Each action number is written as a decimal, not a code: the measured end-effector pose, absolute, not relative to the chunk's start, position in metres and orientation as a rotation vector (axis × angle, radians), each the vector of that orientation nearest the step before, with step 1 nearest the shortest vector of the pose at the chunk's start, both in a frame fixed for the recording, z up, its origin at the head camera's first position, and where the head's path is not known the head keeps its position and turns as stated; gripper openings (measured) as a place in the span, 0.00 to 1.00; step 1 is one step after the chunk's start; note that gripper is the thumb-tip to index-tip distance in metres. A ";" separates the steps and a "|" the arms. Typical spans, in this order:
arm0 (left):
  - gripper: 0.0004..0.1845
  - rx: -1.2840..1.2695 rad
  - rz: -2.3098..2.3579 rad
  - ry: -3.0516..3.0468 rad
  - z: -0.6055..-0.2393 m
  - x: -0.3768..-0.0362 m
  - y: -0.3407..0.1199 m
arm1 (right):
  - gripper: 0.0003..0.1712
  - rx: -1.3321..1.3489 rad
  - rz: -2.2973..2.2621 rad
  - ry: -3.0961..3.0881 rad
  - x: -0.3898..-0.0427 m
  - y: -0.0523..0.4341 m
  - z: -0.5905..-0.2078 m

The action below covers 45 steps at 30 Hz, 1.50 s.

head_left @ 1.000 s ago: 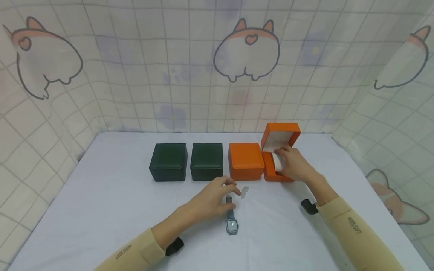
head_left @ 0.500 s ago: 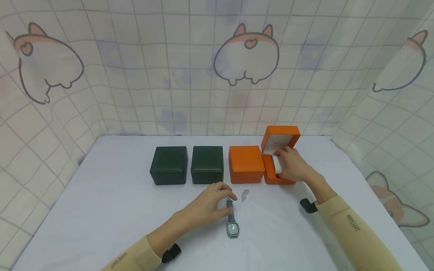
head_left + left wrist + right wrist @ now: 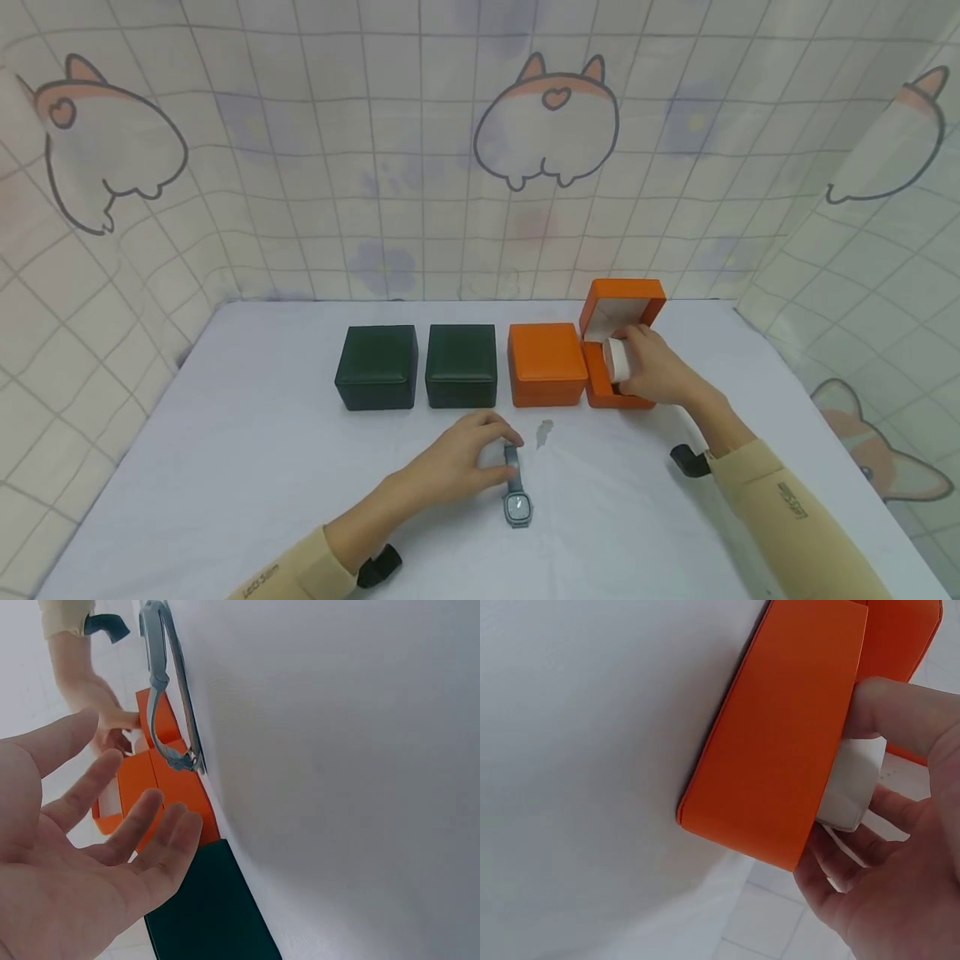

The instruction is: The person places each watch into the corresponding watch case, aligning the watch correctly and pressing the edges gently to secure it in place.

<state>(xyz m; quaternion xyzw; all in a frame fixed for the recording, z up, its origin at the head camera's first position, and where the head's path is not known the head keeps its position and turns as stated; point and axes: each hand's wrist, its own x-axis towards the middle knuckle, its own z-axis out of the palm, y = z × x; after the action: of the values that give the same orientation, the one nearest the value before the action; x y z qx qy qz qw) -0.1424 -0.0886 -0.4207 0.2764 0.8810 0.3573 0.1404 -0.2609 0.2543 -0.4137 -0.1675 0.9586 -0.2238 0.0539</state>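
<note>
A grey-blue wristwatch (image 3: 517, 507) lies on the white cloth, its strap stretched away from me. My left hand (image 3: 448, 462) hovers beside the strap with relaxed, parted fingers; in the left wrist view the palm (image 3: 75, 892) holds nothing. At the right end of the box row, an orange watch box (image 3: 625, 289) stands with its lid raised. Inside its base, my right hand (image 3: 662, 371) pinches a white watch cushion (image 3: 617, 360). The right wrist view shows the thumb (image 3: 900, 712) and fingers on either side of the cushion (image 3: 851, 784), which pokes above the box wall.
Left of the raised-lid box stand a closed orange box (image 3: 547, 358) and two closed dark green boxes, one (image 3: 461, 358) nearer and one (image 3: 378, 360) farther left. A greyish mark (image 3: 543, 432) shows on the cloth. A tiled-print curtain (image 3: 420, 225) hangs behind.
My left hand has drawn back slightly from the boxes. The white cushion under my right fingers has risen a little and tipped within the orange box. The watch stays on the cloth.
</note>
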 end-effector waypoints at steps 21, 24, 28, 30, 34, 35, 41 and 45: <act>0.22 0.718 1.153 2.467 -0.420 -0.134 -0.095 | 0.43 -0.457 -0.947 2.893 -0.234 0.250 -0.388; 0.22 0.704 1.176 2.456 -0.420 -0.134 -0.097 | 0.42 -0.473 -0.964 2.891 -0.228 0.247 -0.386; 0.22 0.692 1.218 2.430 -0.422 -0.132 -0.099 | 0.42 -0.495 -0.954 2.891 -0.221 0.244 -0.384; 0.22 0.679 1.249 2.409 -0.422 -0.132 -0.100 | 0.41 -0.505 -0.954 2.890 -0.219 0.244 -0.383; 0.23 0.631 1.302 2.369 -0.423 -0.133 -0.101 | 0.40 -0.561 -0.979 2.885 -0.217 0.243 -0.384; 0.23 0.622 1.312 2.359 -0.423 -0.133 -0.101 | 0.40 -0.578 -0.990 2.884 -0.216 0.243 -0.385; 0.23 0.605 1.343 2.321 -0.424 -0.133 -0.102 | 0.40 -0.663 -1.015 2.877 -0.209 0.244 -0.388; 0.23 0.592 1.366 2.313 -0.424 -0.132 -0.103 | 0.40 -0.714 -1.019 2.885 -0.206 0.243 -0.391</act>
<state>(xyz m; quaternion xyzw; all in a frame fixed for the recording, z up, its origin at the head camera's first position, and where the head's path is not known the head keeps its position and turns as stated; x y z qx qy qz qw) -0.1321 -0.1027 -0.4244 0.2112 0.8249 0.4871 0.1941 -0.2061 0.2435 -0.3908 -0.2271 0.9183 -0.3242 -0.0002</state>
